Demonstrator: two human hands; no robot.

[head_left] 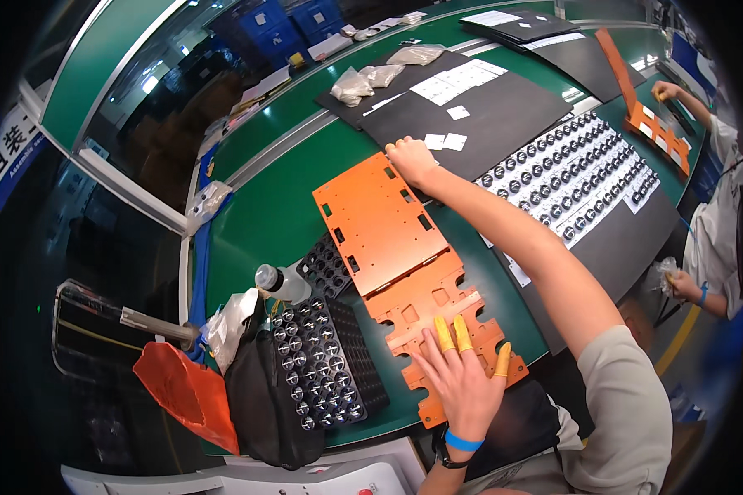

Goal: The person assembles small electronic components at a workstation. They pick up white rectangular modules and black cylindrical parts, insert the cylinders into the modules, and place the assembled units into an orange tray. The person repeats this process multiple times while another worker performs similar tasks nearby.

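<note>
Tray (325, 261) partly hidden by orange panel (380, 227)

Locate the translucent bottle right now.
In the head view, the translucent bottle is left of centre, just above the filled black rack and left of the orange panel.

Orange panel (380, 223) on a green table (256, 202), set off by black and white.

The panel is plain orange marked with dark slots, and the near section (425, 307) is orange too. The left hand (462, 388) has yellow finger cots (462, 334) and a blue wristband (462, 442); the right sleeve (627, 404) is pale grey. At left, a black tray (370, 363) shows a grid of black-and-silver round parts (318, 371), near a whitish bottle (293, 287), a black bag (264, 400) and a red-orange bag (182, 388). At right, white boards (570, 177) bear rows of black circles; farther off, white cards (458, 111) patch a black sheet (512, 115), and far bins (272, 33) are blue.
</note>
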